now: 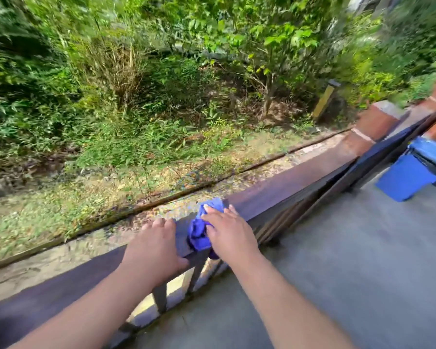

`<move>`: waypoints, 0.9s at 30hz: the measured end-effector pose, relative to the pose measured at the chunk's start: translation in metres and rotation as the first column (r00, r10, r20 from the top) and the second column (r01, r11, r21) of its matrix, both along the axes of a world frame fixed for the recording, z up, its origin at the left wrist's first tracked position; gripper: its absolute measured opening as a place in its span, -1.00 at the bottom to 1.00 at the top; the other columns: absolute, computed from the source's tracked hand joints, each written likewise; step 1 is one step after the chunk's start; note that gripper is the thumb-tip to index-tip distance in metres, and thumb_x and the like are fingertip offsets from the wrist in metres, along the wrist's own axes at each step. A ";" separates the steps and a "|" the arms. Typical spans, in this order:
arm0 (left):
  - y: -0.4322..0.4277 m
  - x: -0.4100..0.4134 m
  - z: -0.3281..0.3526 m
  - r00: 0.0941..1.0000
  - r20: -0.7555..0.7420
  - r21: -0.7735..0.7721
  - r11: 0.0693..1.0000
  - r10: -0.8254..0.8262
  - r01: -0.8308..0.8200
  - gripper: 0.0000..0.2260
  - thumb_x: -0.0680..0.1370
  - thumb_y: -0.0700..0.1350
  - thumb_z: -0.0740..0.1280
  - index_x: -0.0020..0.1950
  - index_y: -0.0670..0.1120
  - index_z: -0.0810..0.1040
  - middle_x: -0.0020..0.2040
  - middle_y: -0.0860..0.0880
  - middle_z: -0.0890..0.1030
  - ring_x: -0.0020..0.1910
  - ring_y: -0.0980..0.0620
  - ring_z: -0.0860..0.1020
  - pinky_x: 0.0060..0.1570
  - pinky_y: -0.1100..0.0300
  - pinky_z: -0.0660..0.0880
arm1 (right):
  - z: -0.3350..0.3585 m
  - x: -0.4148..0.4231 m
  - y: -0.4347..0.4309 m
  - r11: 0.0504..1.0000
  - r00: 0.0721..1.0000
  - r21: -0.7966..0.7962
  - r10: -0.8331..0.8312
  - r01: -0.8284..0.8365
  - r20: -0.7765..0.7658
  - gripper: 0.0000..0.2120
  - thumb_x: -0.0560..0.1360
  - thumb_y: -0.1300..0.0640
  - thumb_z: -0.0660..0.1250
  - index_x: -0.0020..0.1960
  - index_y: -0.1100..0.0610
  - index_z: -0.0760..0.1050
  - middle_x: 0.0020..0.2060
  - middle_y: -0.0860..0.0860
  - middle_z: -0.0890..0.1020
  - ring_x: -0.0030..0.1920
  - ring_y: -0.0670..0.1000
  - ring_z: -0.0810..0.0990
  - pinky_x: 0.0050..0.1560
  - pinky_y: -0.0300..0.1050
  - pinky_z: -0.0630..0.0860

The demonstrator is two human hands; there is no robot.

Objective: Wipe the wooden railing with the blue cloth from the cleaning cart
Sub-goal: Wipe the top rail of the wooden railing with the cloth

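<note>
Blue bin (410, 177) beside wooden railing (275, 193)

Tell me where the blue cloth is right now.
Head view, lower centre: the blue cloth lies bunched on the wooden railing, pressed under the right hand, just right of the left hand.

Grey concrete floor (350, 248) at right. Blue bin (403, 180) with black liner on floor, far right. Red brick pillar (373, 124) beyond it. Yellow post (325, 102) among dense green shrubs (161, 71); slim tree (268, 91) beside. Gravel strip (61, 248) below greenery.
</note>
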State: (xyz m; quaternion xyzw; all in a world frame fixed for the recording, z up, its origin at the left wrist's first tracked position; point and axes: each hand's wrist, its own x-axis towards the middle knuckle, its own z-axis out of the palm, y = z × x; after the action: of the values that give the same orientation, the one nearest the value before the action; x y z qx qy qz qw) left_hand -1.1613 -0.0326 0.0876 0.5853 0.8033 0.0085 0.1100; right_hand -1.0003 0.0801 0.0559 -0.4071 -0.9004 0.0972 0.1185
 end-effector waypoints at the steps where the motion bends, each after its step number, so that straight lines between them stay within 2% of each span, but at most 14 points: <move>1: 0.012 0.008 0.001 1.000 0.012 0.000 1.000 -0.005 0.005 -0.33 0.26 0.40 0.34 0.23 0.04 0.43 0.15 0.00 0.53 0.18 -0.08 0.54 0.07 0.00 0.52 | 0.002 0.012 0.016 1.000 1.000 -0.008 -0.015 0.015 -0.013 -0.69 0.47 0.16 0.29 0.18 0.06 0.62 0.34 0.03 0.58 0.26 0.20 0.57 0.49 0.14 0.25; 3: 0.037 0.024 0.004 0.999 0.035 -0.005 1.000 -0.020 0.021 -0.37 0.29 0.36 0.35 0.23 0.04 0.44 0.16 0.00 0.52 0.18 -0.08 0.52 0.07 -0.01 0.52 | 0.002 0.034 0.047 1.000 0.999 -0.013 -0.025 0.025 -0.031 -0.71 0.46 0.18 0.32 0.16 0.06 0.63 0.32 0.03 0.59 0.25 0.21 0.58 0.48 0.16 0.26; 6: 0.073 0.048 0.007 0.998 0.055 -0.044 0.998 -0.034 0.036 -0.33 0.28 0.38 0.36 0.28 0.04 0.44 0.19 0.01 0.50 0.21 -0.07 0.51 0.12 -0.01 0.54 | -0.002 0.067 0.092 0.999 0.996 -0.016 -0.032 0.031 -0.084 -0.73 0.45 0.19 0.37 0.13 0.05 0.64 0.30 0.04 0.61 0.24 0.21 0.59 0.46 0.16 0.27; 12: 0.154 0.111 0.009 0.999 0.046 -0.083 0.996 0.017 -0.013 -0.27 0.25 0.39 0.33 0.32 0.05 0.44 0.17 0.03 0.47 0.18 -0.07 0.48 0.14 0.00 0.54 | -0.009 0.143 0.198 0.999 0.994 -0.010 -0.039 0.038 -0.104 -0.82 0.51 0.14 0.31 0.08 0.04 0.60 0.30 0.04 0.61 0.25 0.19 0.54 0.50 0.16 0.25; 19: 0.248 0.185 0.010 0.996 0.010 -0.111 0.990 0.085 -0.084 -0.28 0.24 0.39 0.33 0.33 0.10 0.42 0.20 0.07 0.46 0.23 -0.05 0.46 -0.06 0.00 0.49 | -0.006 0.224 0.312 0.998 0.993 0.015 -0.051 0.053 -0.105 -0.88 0.51 0.15 0.34 0.03 0.05 0.60 0.30 0.02 0.61 0.24 0.20 0.54 0.47 0.19 0.29; 24: 0.295 0.216 0.008 0.998 -0.007 -0.128 0.989 0.067 -0.067 -0.23 0.24 0.41 0.33 0.36 0.06 0.42 0.22 0.04 0.49 0.21 -0.08 0.48 0.14 -0.02 0.53 | -0.005 0.251 0.357 0.997 0.992 0.037 -0.057 0.061 -0.116 -0.87 0.49 0.16 0.37 0.02 0.08 0.62 0.22 0.07 0.65 0.16 0.24 0.58 0.40 0.20 0.36; 27: 0.316 0.229 0.012 0.999 0.023 -0.090 0.995 0.041 -0.039 -0.23 0.27 0.44 0.31 0.37 0.07 0.44 0.22 0.02 0.50 0.22 -0.09 0.49 0.21 -0.03 0.51 | 0.003 0.253 0.362 0.994 0.974 -0.103 -0.057 0.035 -0.219 -0.83 0.54 0.10 0.33 0.07 0.06 0.64 0.20 0.06 0.66 0.20 0.18 0.54 0.30 0.05 0.44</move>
State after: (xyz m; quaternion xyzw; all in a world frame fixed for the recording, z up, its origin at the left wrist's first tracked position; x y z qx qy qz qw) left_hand -0.9322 0.2834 0.0993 0.5633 0.8131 -0.0179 0.1456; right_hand -0.7473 0.4417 0.0588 -0.4199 -0.8660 0.1837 0.2001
